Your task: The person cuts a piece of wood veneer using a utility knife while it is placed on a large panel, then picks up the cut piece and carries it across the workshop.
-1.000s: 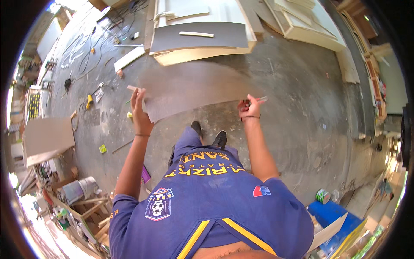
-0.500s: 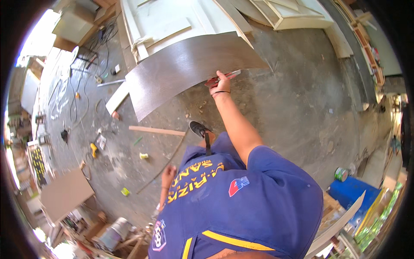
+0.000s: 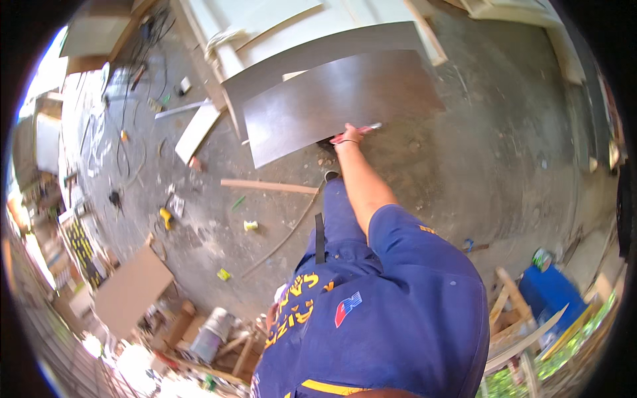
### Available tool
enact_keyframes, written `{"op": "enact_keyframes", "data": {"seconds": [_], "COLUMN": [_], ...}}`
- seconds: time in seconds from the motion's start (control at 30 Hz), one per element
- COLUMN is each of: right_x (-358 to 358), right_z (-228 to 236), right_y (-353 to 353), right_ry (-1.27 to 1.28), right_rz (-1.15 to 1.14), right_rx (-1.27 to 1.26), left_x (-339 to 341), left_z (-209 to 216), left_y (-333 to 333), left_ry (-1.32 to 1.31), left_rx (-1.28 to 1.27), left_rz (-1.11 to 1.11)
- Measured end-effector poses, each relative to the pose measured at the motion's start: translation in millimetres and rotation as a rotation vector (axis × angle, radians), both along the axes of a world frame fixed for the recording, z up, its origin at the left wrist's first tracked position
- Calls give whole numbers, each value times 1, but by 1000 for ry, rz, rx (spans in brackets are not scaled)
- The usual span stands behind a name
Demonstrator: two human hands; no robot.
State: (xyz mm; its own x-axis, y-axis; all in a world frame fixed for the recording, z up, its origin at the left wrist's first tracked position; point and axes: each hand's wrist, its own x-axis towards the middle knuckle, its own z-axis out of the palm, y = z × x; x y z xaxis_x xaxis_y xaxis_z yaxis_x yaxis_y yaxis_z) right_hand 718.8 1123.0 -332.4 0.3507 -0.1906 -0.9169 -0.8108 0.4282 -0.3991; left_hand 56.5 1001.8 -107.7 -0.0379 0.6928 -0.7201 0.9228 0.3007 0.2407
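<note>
Our right hand [image 3: 348, 135] grips the lower edge of the dark brown panel [image 3: 335, 103], fingers closed on it with a pencil, upper centre of frame above the white boards [image 3: 265, 26]. Our left hand is hidden. We should keep the panel level and lower it slowly.

Person wears a blue short-sleeved jersey [image 3: 398, 312] with yellow lettering, yellow trim and a small red-white-blue patch at lower centre of frame. Blue trousers [image 3: 335, 219]. Thin band on the right wrist [image 3: 345, 144].
</note>
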Motion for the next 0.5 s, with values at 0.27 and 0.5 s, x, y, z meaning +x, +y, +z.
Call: {"op": "enact_keyframes", "data": {"seconds": [0.27,0.5], "right_x": [33,49], "right_z": [45,80], "right_y": [2,50], "right_ry": [24,9], "right_rz": [54,228], "right_rx": [-46,-232], "left_x": [229,257], "left_z": [57,41], "left_y": [73,47], "left_ry": [-46,-265], "left_rx": [-67,35], "left_rz": [-17,411]}}
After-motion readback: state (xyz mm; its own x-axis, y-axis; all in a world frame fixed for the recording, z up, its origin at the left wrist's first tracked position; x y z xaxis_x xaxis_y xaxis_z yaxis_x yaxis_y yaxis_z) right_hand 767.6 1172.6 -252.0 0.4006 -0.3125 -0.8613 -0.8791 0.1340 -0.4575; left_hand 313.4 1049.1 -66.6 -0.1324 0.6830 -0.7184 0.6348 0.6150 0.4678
